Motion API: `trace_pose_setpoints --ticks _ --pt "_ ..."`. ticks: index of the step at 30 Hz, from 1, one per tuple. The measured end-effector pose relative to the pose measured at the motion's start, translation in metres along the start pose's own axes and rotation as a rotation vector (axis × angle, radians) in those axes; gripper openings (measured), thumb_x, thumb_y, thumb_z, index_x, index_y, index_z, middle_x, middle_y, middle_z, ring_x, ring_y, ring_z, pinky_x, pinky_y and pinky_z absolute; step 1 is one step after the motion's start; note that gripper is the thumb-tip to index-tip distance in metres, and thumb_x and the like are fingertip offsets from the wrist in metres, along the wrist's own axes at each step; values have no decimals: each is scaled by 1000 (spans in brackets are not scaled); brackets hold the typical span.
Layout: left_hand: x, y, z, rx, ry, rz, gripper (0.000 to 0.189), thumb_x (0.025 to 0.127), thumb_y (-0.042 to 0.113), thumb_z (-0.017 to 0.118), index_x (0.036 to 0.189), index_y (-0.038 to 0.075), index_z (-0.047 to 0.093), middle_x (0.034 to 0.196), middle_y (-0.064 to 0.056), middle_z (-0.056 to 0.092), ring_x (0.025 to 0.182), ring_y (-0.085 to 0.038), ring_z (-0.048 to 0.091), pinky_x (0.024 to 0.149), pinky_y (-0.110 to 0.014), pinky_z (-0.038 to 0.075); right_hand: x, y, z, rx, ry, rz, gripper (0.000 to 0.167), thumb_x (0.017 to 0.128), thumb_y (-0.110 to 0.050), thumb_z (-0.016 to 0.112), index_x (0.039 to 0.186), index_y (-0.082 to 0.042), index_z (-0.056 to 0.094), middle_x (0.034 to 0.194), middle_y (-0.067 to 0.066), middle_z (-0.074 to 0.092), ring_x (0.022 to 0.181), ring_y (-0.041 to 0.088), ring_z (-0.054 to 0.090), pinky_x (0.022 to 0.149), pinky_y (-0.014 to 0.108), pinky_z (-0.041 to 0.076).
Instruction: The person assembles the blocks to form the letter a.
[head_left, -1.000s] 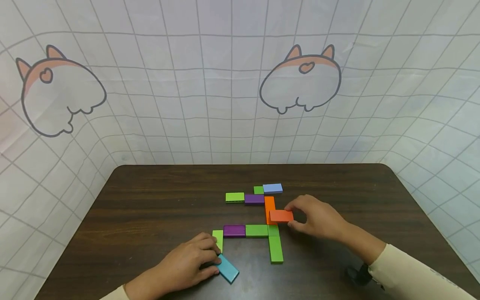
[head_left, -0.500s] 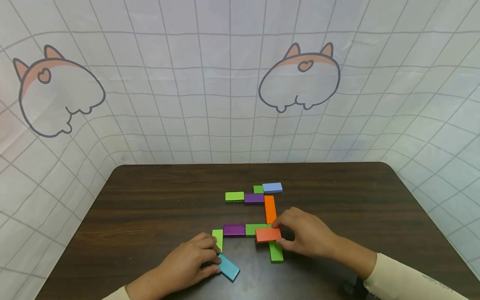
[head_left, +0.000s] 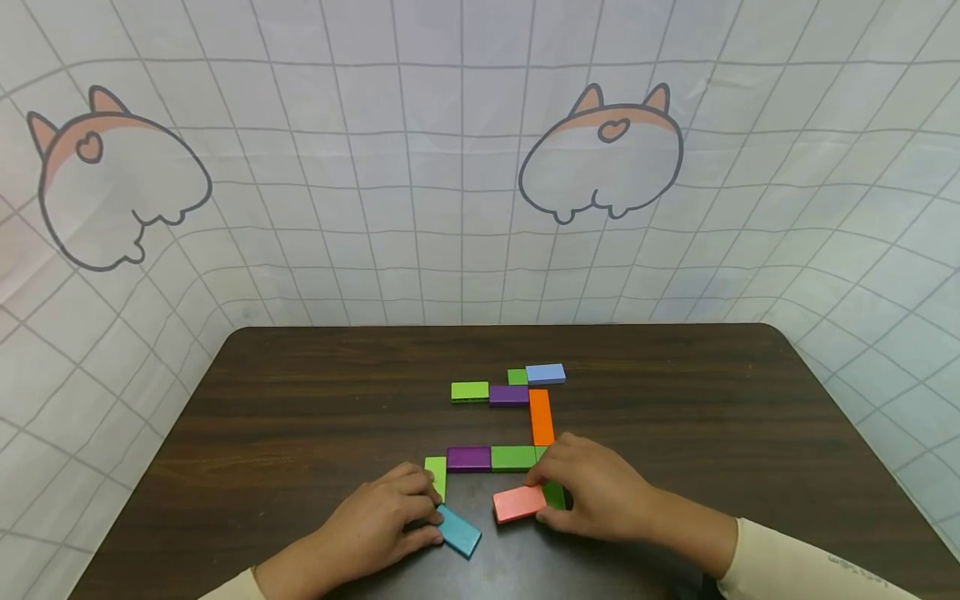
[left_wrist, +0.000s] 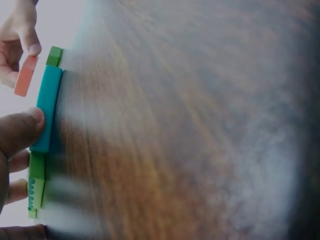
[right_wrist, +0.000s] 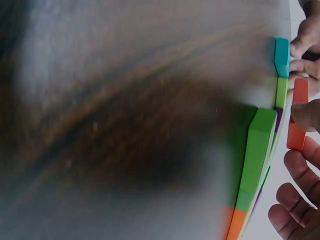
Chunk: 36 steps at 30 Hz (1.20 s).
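Note:
My right hand (head_left: 600,492) pinches a coral-red flat block (head_left: 519,505) by its right end, between thumb and fingers. In the right wrist view that red block (right_wrist: 298,115) is held up off the tabletop. A green block (head_left: 553,495) lies partly hidden behind the right hand. At the lower left, my left hand (head_left: 382,518) holds the near-left end of a teal block (head_left: 460,531), its thumb (left_wrist: 25,127) along the side. The teal block lies slanted, its corner right at the end of a light green block (head_left: 437,479), which left fingertips partly cover.
From the light green block a chain runs right through a purple block (head_left: 468,459) and a green one (head_left: 513,458). An orange block (head_left: 542,417) leads back to another purple block (head_left: 508,396), a lime block (head_left: 469,392) and a pale blue block (head_left: 545,373). White curtain surrounds the dark table (head_left: 300,392).
My right hand has carried the red block from over the orange block toward the front and left, tilting it. The left hand has stayed in place, the teal block turning very slightly.

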<state>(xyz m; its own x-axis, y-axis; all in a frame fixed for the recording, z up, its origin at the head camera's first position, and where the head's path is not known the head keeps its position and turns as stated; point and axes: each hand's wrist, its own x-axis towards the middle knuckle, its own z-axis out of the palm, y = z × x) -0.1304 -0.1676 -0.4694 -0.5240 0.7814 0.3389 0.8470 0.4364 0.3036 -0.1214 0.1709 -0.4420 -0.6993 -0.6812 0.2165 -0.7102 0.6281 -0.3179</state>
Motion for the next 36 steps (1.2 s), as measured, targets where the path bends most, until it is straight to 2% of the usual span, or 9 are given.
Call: trace_pose_setpoints --ticks 7,13,21,27,36 --pt "0 0 0 3 5 4 12 88 31 83 92 22 78 103 12 63 111 -14 58 75 -27 57 -1 -6 6 -33 -17 -35 26 84 -34 83 106 -25 74 105 -18 64 102 8 53 93 35 48" --pt "-1 -1 2 -1 10 0 11 88 33 83 92 23 78 103 13 63 110 -12 58 72 -26 57 -2 -8 11 -45 -5 -75 25 83 -34 84 103 -25 74 102 -18 63 101 8 52 90 33 46" --pt "-1 -1 2 1 21 -2 11 87 33 83 91 24 78 101 15 61 104 -9 56 67 -19 53 -2 -10 16 -45 -19 -71 22 83 -35 83 102 -27 74 100 -19 62 100 6 50 89 31 44" --pt "-1 0 2 7 22 -6 12 87 33 84 91 24 78 101 16 60 104 -9 56 67 -20 53 -3 -12 18 -50 -54 -61 22 85 -37 82 103 -27 74 101 -18 63 100 7 50 90 32 46" --pt "-1 -1 3 6 14 -19 12 86 34 84 90 25 77 99 17 59 104 -8 55 69 -21 53 -3 -13 22 -100 -38 -93 24 83 -38 82 102 -27 74 101 -17 61 101 9 50 91 32 44"
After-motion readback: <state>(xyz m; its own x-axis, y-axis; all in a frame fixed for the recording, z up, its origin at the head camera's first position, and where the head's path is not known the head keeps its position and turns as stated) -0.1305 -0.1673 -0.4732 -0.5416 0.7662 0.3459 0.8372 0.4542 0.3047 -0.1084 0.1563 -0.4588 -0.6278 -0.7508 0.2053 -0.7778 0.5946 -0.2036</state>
